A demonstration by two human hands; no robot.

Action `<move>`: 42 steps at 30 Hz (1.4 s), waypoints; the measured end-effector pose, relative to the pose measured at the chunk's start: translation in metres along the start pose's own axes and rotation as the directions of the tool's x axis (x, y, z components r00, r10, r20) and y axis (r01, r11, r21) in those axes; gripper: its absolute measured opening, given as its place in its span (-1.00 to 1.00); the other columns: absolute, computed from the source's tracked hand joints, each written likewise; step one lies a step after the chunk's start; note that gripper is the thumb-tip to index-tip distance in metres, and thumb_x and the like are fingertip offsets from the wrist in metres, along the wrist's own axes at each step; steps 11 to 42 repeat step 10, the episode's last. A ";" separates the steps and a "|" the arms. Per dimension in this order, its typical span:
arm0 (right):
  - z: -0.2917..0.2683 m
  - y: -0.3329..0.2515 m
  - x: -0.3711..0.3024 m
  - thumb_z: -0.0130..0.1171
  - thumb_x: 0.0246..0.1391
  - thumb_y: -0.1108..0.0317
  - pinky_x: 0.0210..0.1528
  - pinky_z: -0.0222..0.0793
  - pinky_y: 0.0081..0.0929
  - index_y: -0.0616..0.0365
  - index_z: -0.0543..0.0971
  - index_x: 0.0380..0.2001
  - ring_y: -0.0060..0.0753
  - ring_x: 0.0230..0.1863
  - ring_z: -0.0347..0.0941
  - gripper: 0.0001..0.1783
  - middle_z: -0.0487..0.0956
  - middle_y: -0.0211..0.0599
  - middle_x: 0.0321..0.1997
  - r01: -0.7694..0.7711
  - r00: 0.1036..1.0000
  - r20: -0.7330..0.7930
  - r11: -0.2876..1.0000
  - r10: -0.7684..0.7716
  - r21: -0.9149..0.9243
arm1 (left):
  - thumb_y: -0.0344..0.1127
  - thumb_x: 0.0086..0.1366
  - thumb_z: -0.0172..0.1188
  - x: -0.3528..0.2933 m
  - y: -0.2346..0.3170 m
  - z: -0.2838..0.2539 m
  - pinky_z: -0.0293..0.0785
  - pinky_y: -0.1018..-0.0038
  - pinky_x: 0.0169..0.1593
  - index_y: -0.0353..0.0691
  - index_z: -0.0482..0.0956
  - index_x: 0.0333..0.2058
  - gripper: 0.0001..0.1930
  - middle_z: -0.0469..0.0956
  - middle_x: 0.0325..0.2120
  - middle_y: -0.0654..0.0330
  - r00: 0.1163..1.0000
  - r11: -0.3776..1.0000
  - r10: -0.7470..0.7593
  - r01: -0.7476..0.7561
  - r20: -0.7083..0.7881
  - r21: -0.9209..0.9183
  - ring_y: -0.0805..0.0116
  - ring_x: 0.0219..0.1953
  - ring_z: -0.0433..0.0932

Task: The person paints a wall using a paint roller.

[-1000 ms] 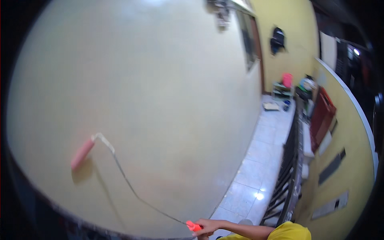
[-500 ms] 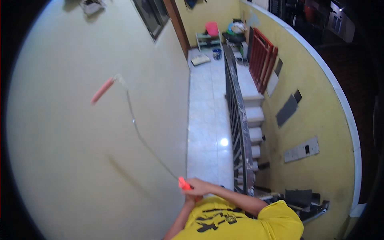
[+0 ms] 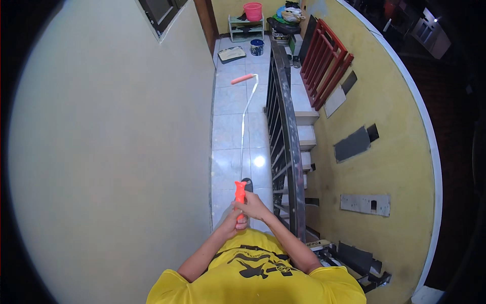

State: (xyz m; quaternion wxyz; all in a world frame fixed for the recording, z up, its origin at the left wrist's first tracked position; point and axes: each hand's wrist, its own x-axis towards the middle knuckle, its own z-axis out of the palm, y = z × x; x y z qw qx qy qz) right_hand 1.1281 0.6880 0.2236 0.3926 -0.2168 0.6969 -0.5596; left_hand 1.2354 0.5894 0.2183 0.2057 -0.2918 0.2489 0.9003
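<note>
A paint roller [image 3: 240, 194] with an orange handle and a long bent metal rod points away from me over the tiled floor. Its pink sleeve [image 3: 242, 79] sits crosswise at the far end, apart from the wall on my left. My left hand [image 3: 234, 221] is closed around the lower end of the handle. Just above it, my right hand [image 3: 251, 206] grips the handle's middle from the right side. The pale wall [image 3: 116, 152] rises close on my left.
A dark metal railing [image 3: 291, 131] runs along my right, with stairs [image 3: 307, 137] behind it. Ahead stand a paint bucket [image 3: 256, 47], a flat tray [image 3: 232, 54] and a shelf rack [image 3: 246, 28] bearing a pink pail [image 3: 252, 11]. A red slatted frame [image 3: 324, 63] leans on the yellow wall [image 3: 400, 152].
The roller has swung right, from in front of the left wall to over the floor ahead. Both hands moved with its handle, and my view has turned slightly right.
</note>
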 end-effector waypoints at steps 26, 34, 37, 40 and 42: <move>-0.113 -0.069 0.254 0.19 0.01 0.17 -0.46 0.25 -0.61 0.22 0.48 -0.45 -0.68 -0.51 0.32 -0.70 0.43 -0.48 -0.54 -0.265 0.954 -0.062 0.922 0.293 0.282 | -0.06 0.30 -0.02 0.148 0.256 0.052 -0.03 0.67 -0.73 -0.01 0.27 -0.37 -0.79 0.21 -0.75 0.45 0.974 0.935 -0.219 0.229 0.067 -0.272 0.66 -0.80 0.11; -0.113 -0.069 0.254 0.19 0.01 0.17 -0.46 0.25 -0.61 0.22 0.48 -0.45 -0.68 -0.51 0.32 -0.70 0.43 -0.48 -0.54 -0.265 0.954 -0.062 0.922 0.293 0.282 | -0.06 0.30 -0.02 0.148 0.256 0.052 -0.03 0.67 -0.73 -0.01 0.27 -0.37 -0.79 0.21 -0.75 0.45 0.974 0.935 -0.219 0.229 0.067 -0.272 0.66 -0.80 0.11; -0.113 -0.069 0.254 0.19 0.01 0.17 -0.46 0.25 -0.61 0.22 0.48 -0.45 -0.68 -0.51 0.32 -0.70 0.43 -0.48 -0.54 -0.265 0.954 -0.062 0.922 0.293 0.282 | -0.06 0.30 -0.02 0.148 0.256 0.052 -0.03 0.67 -0.73 -0.01 0.27 -0.37 -0.79 0.21 -0.75 0.45 0.974 0.935 -0.219 0.229 0.067 -0.272 0.66 -0.80 0.11; -0.113 -0.069 0.254 0.19 0.01 0.17 -0.46 0.25 -0.61 0.22 0.48 -0.45 -0.68 -0.51 0.32 -0.70 0.43 -0.48 -0.54 -0.265 0.954 -0.062 0.922 0.293 0.282 | -0.06 0.30 -0.02 0.148 0.256 0.052 -0.03 0.67 -0.73 -0.01 0.27 -0.37 -0.79 0.21 -0.75 0.45 0.974 0.935 -0.219 0.229 0.067 -0.272 0.66 -0.80 0.11; -0.113 -0.069 0.254 0.19 0.01 0.17 -0.46 0.25 -0.61 0.22 0.48 -0.45 -0.68 -0.51 0.32 -0.70 0.43 -0.48 -0.54 -0.265 0.954 -0.062 0.922 0.293 0.282 | -0.06 0.30 -0.02 0.148 0.256 0.052 -0.03 0.67 -0.73 -0.01 0.27 -0.37 -0.79 0.21 -0.75 0.45 0.974 0.935 -0.219 0.229 0.067 -0.272 0.66 -0.80 0.11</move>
